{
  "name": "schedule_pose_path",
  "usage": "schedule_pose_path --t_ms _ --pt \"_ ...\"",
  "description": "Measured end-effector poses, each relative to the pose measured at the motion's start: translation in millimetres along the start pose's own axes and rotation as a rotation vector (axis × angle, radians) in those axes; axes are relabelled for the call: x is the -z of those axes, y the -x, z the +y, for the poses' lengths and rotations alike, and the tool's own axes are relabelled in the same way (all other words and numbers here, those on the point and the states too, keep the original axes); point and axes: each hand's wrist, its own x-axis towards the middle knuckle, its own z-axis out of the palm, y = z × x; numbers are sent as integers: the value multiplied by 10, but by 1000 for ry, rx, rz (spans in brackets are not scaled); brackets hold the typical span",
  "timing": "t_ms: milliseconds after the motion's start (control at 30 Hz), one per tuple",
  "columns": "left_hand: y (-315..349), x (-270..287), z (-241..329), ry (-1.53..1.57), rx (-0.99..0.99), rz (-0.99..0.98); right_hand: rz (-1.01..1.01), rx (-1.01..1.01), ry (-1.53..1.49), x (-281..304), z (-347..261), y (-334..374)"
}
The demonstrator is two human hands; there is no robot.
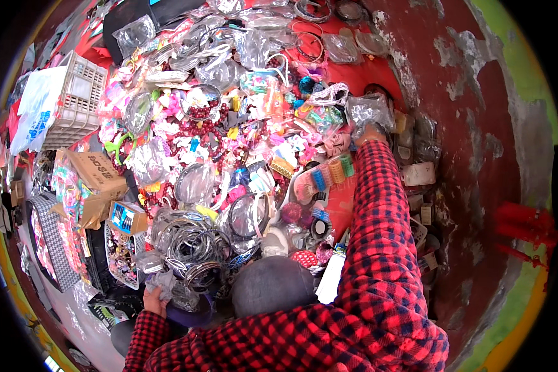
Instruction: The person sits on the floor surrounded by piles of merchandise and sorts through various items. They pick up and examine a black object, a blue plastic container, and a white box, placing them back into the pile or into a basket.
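Note:
My right arm, in a red and black checked sleeve, stretches out to the right edge of the pile. There my right hand point(371, 135) closes on a see-through plastic bag point(371, 111) with something greyish inside; most of its fingers are hidden. Low on the left, my left hand point(157, 300) pinches a crumpled see-through plastic bag point(169, 286); its contents are hard to make out. Just beyond the left hand lies a heap of dark hoop-shaped hairbands point(195, 242). Blue, tan and green hair claws point(335, 172) lie beside my right forearm.
A large pile of bagged hair accessories point(229, 124) covers a red cloth point(340, 204). To the left stand a pale plastic crate point(84, 93), a cardboard box point(96, 173) and a white basket point(127, 273). A worn dark red surface point(471, 155) runs along the right.

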Motion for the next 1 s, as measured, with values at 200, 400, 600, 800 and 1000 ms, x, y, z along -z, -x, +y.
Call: schedule_pose_path --t_ms 200,400,600,800,1000 --pt "-6 -8 -61 148 -40 -4 137 194 106 -100 -99 169" --pt "-73 -106 -33 191 -18 -21 66 553 -112 -1054 184 -444" --pt "-29 42 -169 170 -28 -57 279 494 -385 -522 -41 1816" --pt "-94 108 -301 130 50 -98 -270 1161 -614 -600 -141 3059" --pt "-102 143 -276 95 3 -109 -195 977 -926 -696 -152 2095"
